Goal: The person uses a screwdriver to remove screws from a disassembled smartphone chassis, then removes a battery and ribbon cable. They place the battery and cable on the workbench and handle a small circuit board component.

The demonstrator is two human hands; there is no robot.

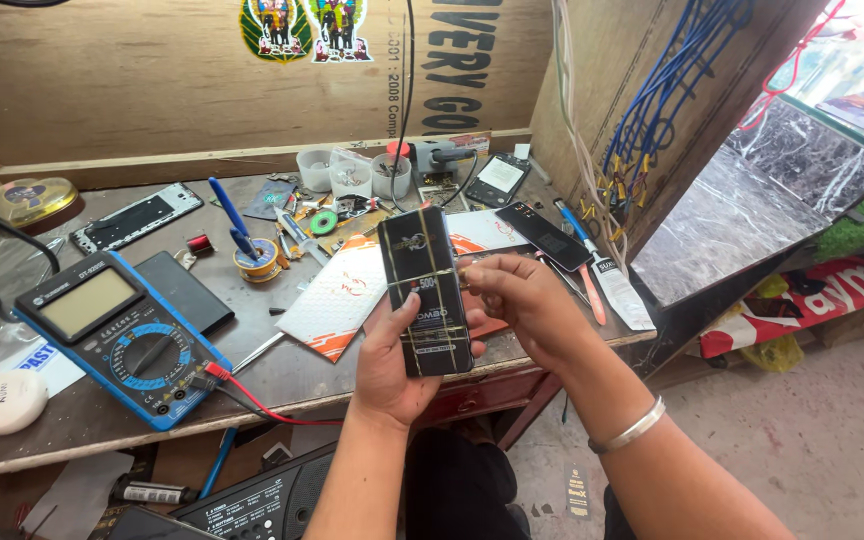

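- Black rectangular phone battery with gold stripes (423,290) is held upright above the near edge of the bench, roughly centre of view.
- Worn grey-brown wooden workbench (282,370) is backed by a plywood panel; a concrete floor lies to the right, below the bench.
- Blue digital multimeter with a black dial (117,335) lies at near left, its red lead trailing toward the person.
- White and orange printed card packet (337,297) lies flat just behind the battery.
- Black phone back panel (549,236) and a dismantled phone frame (137,217) lie further back, well apart from each other.
- Left hand (392,365) cradles the battery from below, thumb pressed on its face: grasping it.
- Right hand (517,300), a metal bangle on its wrist, pinches the battery's right edge with its fingertips.
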